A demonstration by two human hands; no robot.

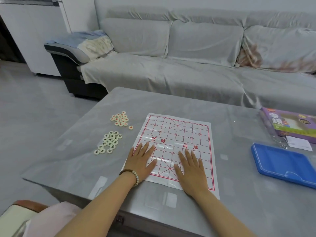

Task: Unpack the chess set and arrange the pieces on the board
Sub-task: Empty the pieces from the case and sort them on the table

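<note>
A thin white board sheet with a red grid (177,134) lies flat on the grey table (239,194). My left hand (142,161) lies palm down on the sheet's near left part, fingers straight. My right hand (191,170) presses flat on its near middle, fingers straight too. To the left of the sheet sit two heaps of round cream pieces: red-marked pieces (120,119) farther away and black-marked pieces (109,142) nearer. No piece stands on the sheet.
A blue plastic tray (282,163) lies at the right edge, with the purple chess box (290,124) and a white slip of paper (298,142) behind it. A covered grey sofa (188,57) runs behind the table. A cushioned seat (25,218) shows near left.
</note>
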